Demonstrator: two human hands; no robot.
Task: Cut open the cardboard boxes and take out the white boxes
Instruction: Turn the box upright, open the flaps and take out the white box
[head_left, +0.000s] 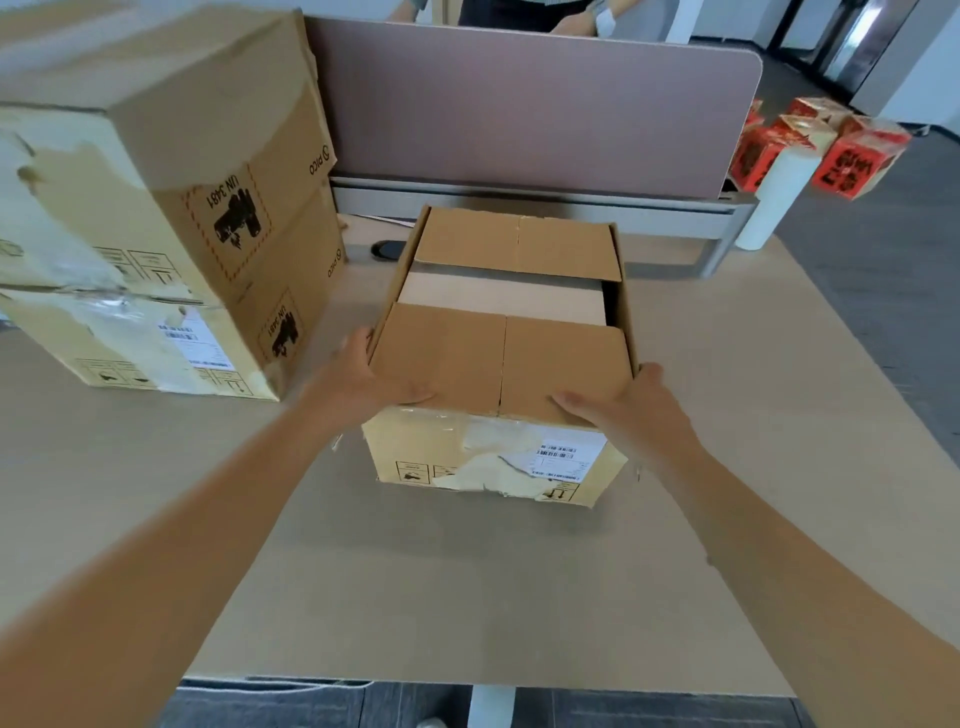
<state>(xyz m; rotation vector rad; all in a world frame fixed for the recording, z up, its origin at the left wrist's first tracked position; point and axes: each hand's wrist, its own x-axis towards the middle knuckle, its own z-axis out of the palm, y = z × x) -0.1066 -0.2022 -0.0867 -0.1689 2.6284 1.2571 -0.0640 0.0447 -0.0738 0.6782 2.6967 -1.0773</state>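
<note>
Left hand (363, 379) clasps the near left corner of the open cardboard box (498, 457): thumb lies on top of the near flap (498, 358), fingers wrap down the left wall. Right hand (631, 410) mirrors it at the near right corner, thumb pressed on the flap, fingers curled round the right side. Both forearms bare.

Box stands at mid counter (727, 519), top opened. Near flap and far flap (514, 244) both folded inward, each with a centre crease; a gap lies between them. Through the gap shows the flat pale top of a white box (498, 299) sitting inside, with a dark slot of space along its right edge. Near wall of the cardboard box is rough: outer paper torn away in pale patches, tape remnants, a white barcode label (563, 457), printed handling marks along the bottom.

Left on the counter, well apart from the open box: two larger cardboard boxes (171, 208) stacked one on the other. Worn brown board, torn skin, wrinkled clear tape, a barcode label, hazard marks reading "UN 3481", a brand mark on the side.

Counter surface smooth, matte, light tan. Far edge carries a mauve fabric divider (530, 104) with rounded corner, on a grey rail. Small dark oval object (387, 248) by the rail, identity unclear. Far right, past the counter: a white cylinder (774, 202) and several red boxes (815, 150) with black print. Another person's hand (576, 21) visible beyond the divider.
</note>
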